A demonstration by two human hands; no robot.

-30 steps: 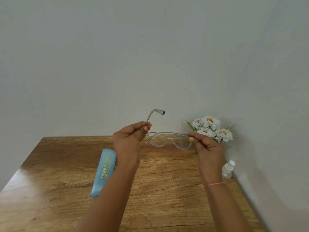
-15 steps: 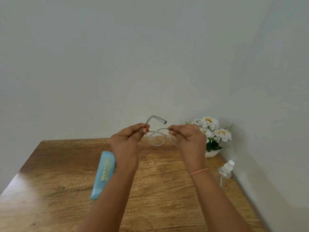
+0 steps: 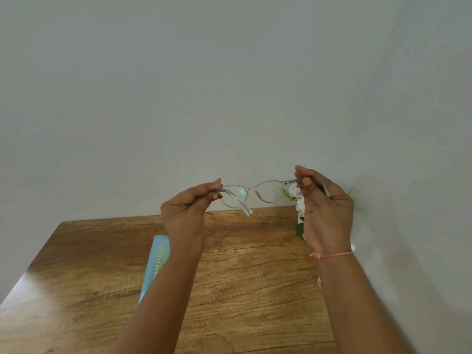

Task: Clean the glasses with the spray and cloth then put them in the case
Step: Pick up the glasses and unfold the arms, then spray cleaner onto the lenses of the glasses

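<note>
Glasses (image 3: 245,194) are held in the air above the far edge of the desk (image 3: 255,277), toward its far right corner, with both temples opened out and the lenses seen against the wall. The left hand (image 3: 186,213) pinches the left temple close to the hinge between thumb and fingertips, and the rest of that temple slants down free toward the desk. The right hand (image 3: 324,208) pinches the right temple near its hinge, and the temple runs on across the fingers. Neither hand touches a lens. The case (image 3: 157,261), light blue, lies lengthwise on the left half of the desk, partly hidden by the left forearm; it appears closed. Flowers (image 3: 293,192) stand at the far right corner, largely behind the right hand. A small white part beside the right wrist is probably the spray (image 3: 352,247), near the right edge; most of it is hidden. No cloth is in view. Assessment: the work stands at the start of the cleaning step, frame presented and nothing yet applied. The next move calls for one hand to let go and fetch the spray while the other carries the frame alone by its temple, fingers kept off the lenses.
</note>
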